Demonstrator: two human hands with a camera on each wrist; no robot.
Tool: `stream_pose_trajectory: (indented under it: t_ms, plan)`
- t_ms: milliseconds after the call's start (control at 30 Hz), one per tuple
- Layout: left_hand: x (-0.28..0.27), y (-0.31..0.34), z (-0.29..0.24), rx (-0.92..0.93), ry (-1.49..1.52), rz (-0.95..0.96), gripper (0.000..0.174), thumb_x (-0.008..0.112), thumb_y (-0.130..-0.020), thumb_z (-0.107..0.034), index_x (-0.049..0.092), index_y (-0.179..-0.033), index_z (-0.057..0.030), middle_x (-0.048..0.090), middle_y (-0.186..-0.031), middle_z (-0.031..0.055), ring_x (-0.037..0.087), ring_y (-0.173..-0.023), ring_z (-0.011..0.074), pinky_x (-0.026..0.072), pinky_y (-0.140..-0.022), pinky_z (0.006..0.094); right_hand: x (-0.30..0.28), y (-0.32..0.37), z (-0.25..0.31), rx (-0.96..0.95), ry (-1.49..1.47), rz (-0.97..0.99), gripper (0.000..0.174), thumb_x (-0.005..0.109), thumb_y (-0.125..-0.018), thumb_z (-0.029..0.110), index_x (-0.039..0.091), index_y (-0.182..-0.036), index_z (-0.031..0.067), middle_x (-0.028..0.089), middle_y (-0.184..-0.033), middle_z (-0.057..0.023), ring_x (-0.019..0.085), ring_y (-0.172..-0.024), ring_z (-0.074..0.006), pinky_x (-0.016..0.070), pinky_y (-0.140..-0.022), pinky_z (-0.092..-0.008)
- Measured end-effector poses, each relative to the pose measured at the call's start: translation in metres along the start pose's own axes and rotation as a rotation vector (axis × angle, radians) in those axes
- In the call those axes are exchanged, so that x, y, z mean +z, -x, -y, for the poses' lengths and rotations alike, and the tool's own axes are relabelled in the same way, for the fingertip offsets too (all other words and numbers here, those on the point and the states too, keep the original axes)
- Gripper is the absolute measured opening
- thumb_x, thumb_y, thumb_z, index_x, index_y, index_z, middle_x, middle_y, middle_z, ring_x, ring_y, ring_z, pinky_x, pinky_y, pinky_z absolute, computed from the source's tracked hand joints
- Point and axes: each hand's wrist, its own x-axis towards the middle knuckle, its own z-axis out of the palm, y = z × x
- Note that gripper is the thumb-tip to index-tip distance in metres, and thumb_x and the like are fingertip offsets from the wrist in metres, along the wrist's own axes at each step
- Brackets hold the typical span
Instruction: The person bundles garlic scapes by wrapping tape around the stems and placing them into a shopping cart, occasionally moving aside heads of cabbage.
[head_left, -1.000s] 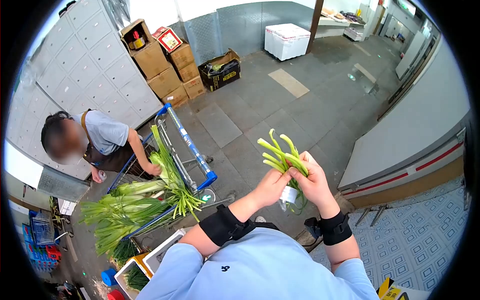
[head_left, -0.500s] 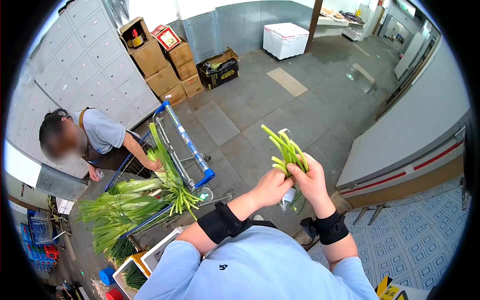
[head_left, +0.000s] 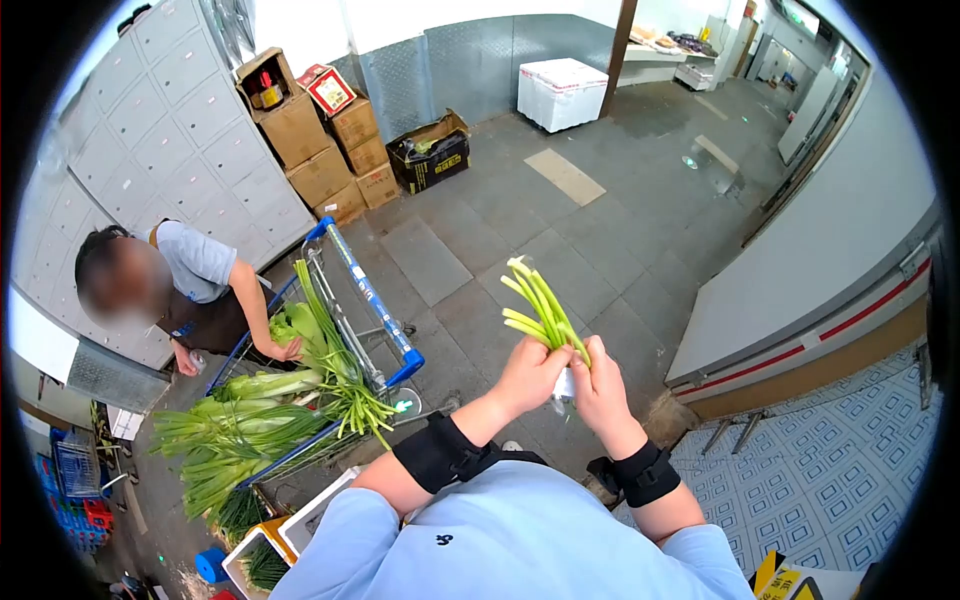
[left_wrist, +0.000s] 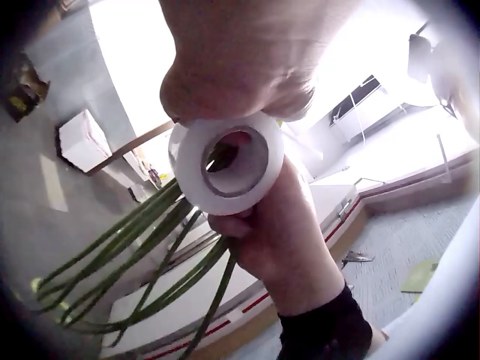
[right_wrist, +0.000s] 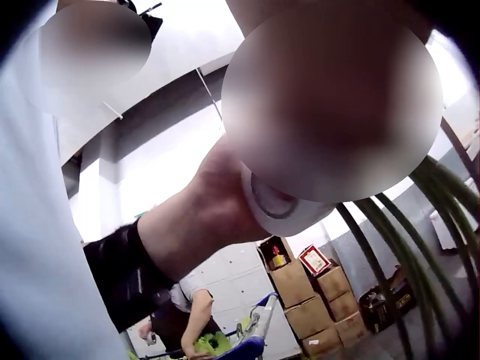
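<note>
A small bunch of long green vegetable stalks [head_left: 540, 300] stands up between my two hands in the head view, pale cut ends at the top. My right hand [head_left: 602, 385] pinches the bunch with thumb and fingers. Right beside it, my left hand [head_left: 530, 370] is curled against the stalks, the thumbs almost meeting. Under the left hand sits a white roll of tape [left_wrist: 184, 176], gripped in that hand, its round core facing the left wrist camera. Beyond the roll, the right hand [left_wrist: 255, 244] has thin stalks trailing out to the left. A blurred patch covers the right hand in the right wrist view.
At left, a blue-handled shopping cart [head_left: 370, 300] is heaped with leafy greens [head_left: 240, 430]. Another person [head_left: 205, 270] leans over it, one hand on the vegetables. Cartons [head_left: 315, 170] stand by grey lockers [head_left: 190, 130]; a white foam box [head_left: 562, 95] sits farther back.
The stalks were fanned out and shifted about between the fingers; now they stand closer together and lean left. Both hands stay together. The other person's hand has moved slightly over the greens.
</note>
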Motion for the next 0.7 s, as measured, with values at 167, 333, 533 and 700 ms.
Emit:
stream_pose_trajectory:
  t_ms: [167, 333, 533, 700]
  plan:
    - [0.001, 0.006, -0.007, 0.107, 0.067, 0.077, 0.012, 0.054, -0.099, -0.013, 0.059, -0.105, -0.003, 0.061, -0.093, -0.0002, 0.056, -0.088, 0.0093, 0.0473, -0.078, 0.0269, -0.003, 0.002, -0.005, -0.054, 0.104, 0.124, 0.019, 0.052, -0.099, 0.022, 0.048, -0.097, 0.0033, 0.06, -0.084, -0.0222, 0.061, -0.079, -0.044, 0.0474, -0.065, -0.0463]
    - [-0.007, 0.007, 0.0, 0.046, 0.113, 0.059, 0.014, 0.056, -0.102, -0.019, 0.058, -0.103, -0.0052, 0.058, -0.088, -0.0009, 0.054, -0.082, 0.0086, 0.0453, -0.073, 0.0267, -0.01, 0.008, -0.019, -0.138, -0.101, 0.001, 0.023, 0.048, -0.102, 0.024, 0.056, -0.1, 0.0025, 0.058, -0.082, -0.0134, 0.059, -0.072, -0.0311, 0.0467, -0.067, -0.0378]
    - [-0.005, 0.008, -0.015, 0.017, -0.377, 0.066, 0.024, 0.053, -0.101, -0.028, 0.061, -0.103, -0.0062, 0.063, -0.082, 0.0115, 0.063, -0.074, 0.0269, 0.047, -0.066, 0.0375, -0.031, -0.004, 0.018, 0.005, -0.068, -0.128, 0.02, 0.053, -0.101, 0.016, 0.055, -0.117, 0.0037, 0.053, -0.072, -0.0076, 0.05, -0.06, -0.0163, 0.0401, -0.058, -0.0311]
    - [0.002, 0.006, -0.009, 0.106, -0.507, 0.095, 0.025, 0.053, -0.099, -0.029, 0.063, -0.107, -0.0079, 0.067, -0.092, 0.016, 0.065, -0.087, 0.0374, 0.0494, -0.071, 0.0459, -0.013, -0.009, 0.02, 0.04, -0.3, 0.006, 0.044, 0.074, -0.087, 0.021, 0.06, -0.125, 0.0023, 0.06, -0.088, -0.0014, 0.054, -0.078, -0.0112, 0.045, -0.067, -0.028]
